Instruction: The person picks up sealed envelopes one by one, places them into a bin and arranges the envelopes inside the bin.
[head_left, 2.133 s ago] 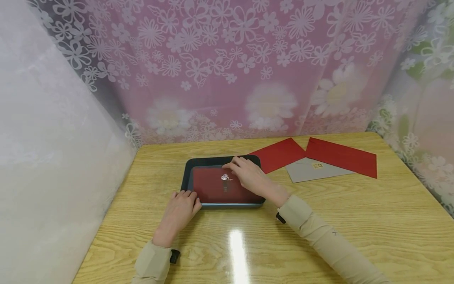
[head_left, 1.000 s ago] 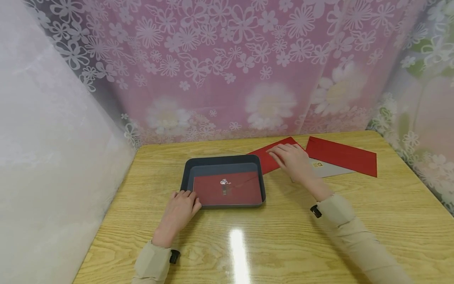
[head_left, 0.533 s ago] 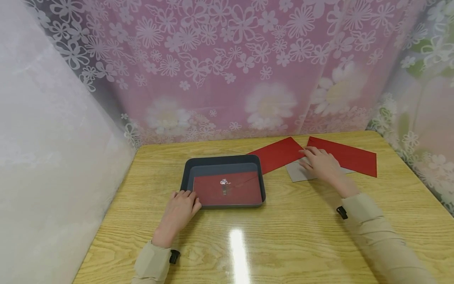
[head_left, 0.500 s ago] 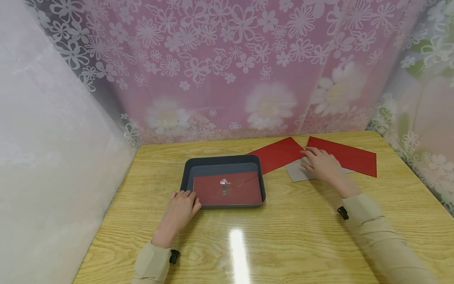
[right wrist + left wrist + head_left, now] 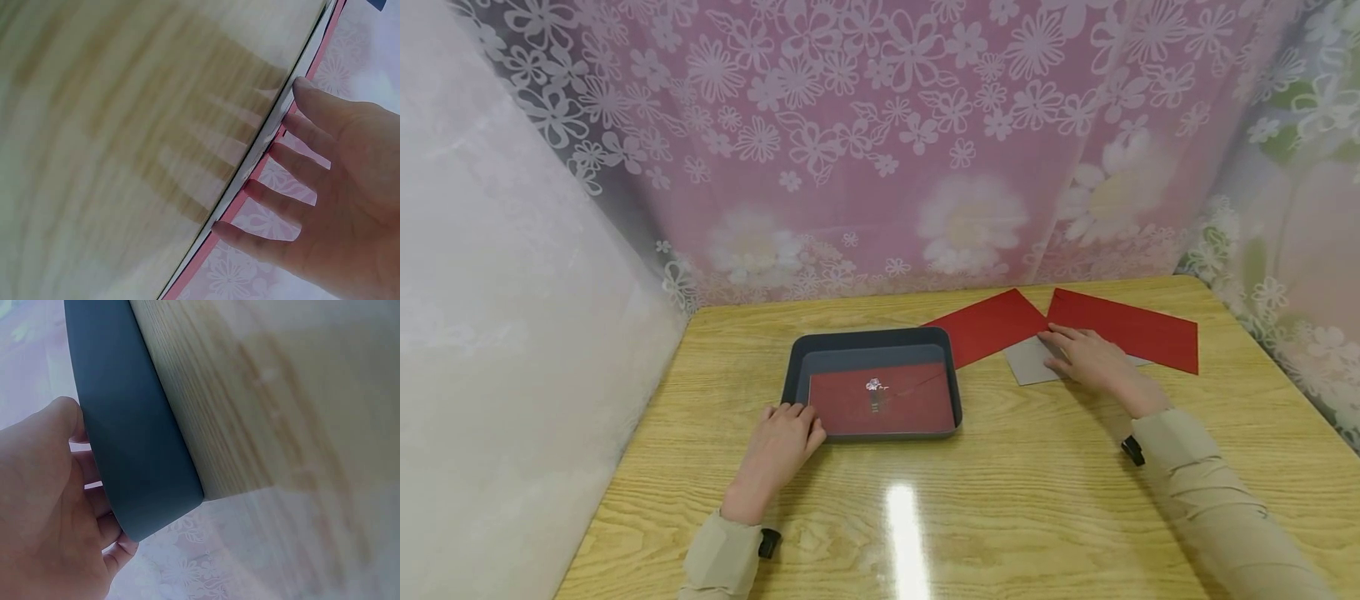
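A dark grey tray [image 5: 868,339] sits left of the table's middle, holding a red envelope [image 5: 842,404] with a small white flower print. My left hand [image 5: 778,442] holds the tray's near left corner, fingers hooked over the rim; the left wrist view shows them behind the tray wall [image 5: 131,425]. Farther right, my right hand [image 5: 1093,362] lies over a grey envelope [image 5: 1028,364], covering its middle. In the right wrist view its extended fingers [image 5: 284,203] reach the grey envelope's edge, and nothing is gripped.
One red envelope [image 5: 988,327] lies behind the tray's right side, partly hidden by it. Another red envelope [image 5: 1138,325] overlaps the grey one at the right. The wood table [image 5: 1000,517] ends at a pink flowered curtain [image 5: 865,150] behind.
My right hand let go of the red envelope in the tray and moved right to the grey envelope, lately shifting slightly farther right. My left hand stays at the tray corner.
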A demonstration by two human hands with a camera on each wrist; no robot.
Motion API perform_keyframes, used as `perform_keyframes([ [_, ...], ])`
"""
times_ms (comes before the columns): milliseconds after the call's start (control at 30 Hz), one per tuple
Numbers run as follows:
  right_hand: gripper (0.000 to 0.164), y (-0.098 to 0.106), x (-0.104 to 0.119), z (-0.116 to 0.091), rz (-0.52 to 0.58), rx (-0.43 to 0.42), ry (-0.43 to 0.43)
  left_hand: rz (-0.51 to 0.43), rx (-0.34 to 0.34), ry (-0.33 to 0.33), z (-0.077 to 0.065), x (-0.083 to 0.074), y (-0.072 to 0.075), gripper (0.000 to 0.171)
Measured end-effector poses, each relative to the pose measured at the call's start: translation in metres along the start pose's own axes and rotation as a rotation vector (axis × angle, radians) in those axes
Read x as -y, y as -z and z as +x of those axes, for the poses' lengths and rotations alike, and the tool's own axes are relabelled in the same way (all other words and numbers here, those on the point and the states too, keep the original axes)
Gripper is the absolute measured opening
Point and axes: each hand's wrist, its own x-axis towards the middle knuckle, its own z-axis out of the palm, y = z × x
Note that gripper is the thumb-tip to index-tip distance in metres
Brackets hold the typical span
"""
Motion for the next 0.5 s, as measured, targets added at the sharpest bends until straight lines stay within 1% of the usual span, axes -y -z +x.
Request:
perform_keyframes([
  [200,0.059,0.0,0.003,-0.004,0.0,-0.002,0.009,-0.004,-0.007,-0.001,0.0,0.0,0.0,0.032],
  [367,0.059,0.0,0.006,-0.012,-0.013,-0.01,0.021,-0.006,-0.003,0.002,0.0,0.0,-0.001,0.032],
  [500,0.06,-0.001,0.009,-0.021,-0.02,-0.007,0.014,-0.009,-0.003,0.005,-0.001,0.0,0.0,0.032],
])
